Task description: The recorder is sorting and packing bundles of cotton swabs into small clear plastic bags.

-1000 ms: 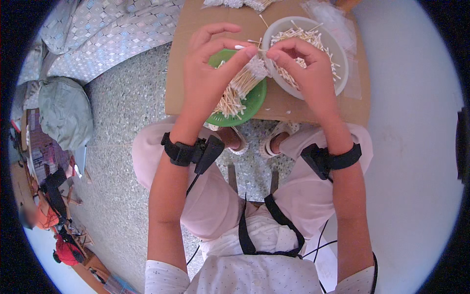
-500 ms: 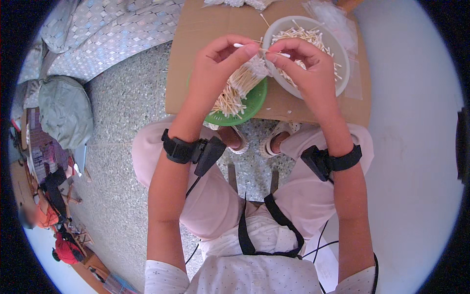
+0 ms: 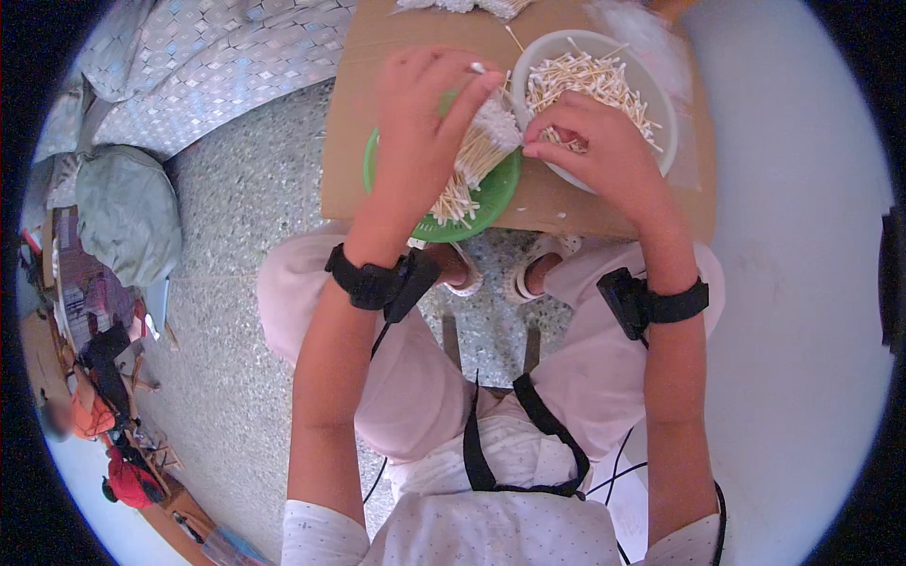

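Note:
My left hand (image 3: 425, 123), slightly blurred, is closed over the green basket (image 3: 505, 193). A cotton swab is pinched in it, with its white tip (image 3: 478, 68) showing past the fingertips. Bundled cotton swabs (image 3: 483, 151) lie in the basket, white heads packed together at the upper right, beside looser ones lower down. My right hand (image 3: 604, 151) hangs over the near left rim of the white bowl (image 3: 667, 113). Its thumb and forefinger come together in a pinch; what they hold, if anything, is not visible. Loose cotton swabs (image 3: 585, 80) are heaped in the bowl.
Both containers stand on a brown cardboard surface (image 3: 363, 123). Clear plastic bags (image 3: 642, 33) and a white bundle (image 3: 462, 5) lie at its far side. A pale wall (image 3: 793, 236) rises on the right. A grey-green bag (image 3: 127, 217) and a person (image 3: 92, 410) are at the left.
My hands have moved apart from where they met above the containers. The left went up and left with a swab; the right dropped toward the bowl's rim, and its swab is out of sight.

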Demonstrator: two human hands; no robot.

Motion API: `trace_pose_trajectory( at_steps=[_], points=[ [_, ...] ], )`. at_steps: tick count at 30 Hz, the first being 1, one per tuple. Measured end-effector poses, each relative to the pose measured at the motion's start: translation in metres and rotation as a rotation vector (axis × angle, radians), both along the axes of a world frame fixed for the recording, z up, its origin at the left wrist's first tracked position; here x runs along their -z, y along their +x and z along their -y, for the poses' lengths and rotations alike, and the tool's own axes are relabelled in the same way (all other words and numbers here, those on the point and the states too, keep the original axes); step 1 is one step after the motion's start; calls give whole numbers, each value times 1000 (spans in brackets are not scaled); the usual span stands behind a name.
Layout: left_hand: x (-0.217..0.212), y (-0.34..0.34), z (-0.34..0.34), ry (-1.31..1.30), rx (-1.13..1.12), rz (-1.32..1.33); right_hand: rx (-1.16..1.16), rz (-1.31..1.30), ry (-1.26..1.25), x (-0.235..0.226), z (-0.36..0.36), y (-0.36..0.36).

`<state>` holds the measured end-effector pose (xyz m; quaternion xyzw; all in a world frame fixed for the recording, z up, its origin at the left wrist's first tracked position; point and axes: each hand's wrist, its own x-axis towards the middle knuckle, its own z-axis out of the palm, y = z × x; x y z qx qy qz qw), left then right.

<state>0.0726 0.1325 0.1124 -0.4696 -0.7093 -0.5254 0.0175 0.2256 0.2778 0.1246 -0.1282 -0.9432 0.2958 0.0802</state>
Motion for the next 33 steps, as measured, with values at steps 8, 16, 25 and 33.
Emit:
trace_pose_trajectory(
  at_steps=[8,16,25,33],
  points=[
    [18,-14,-7,-34,10,-215,29,-210,-150,7,7,-5],
    [15,-15,-7,33,-4,69,-10,-259,-180,5,13,-8],
    [22,-11,-6,-126,77,-239,52,-260,-119,1,13,-8],
    [17,-9,-5,-101,117,-111,48,-304,-147,5,15,-8]
  ],
)
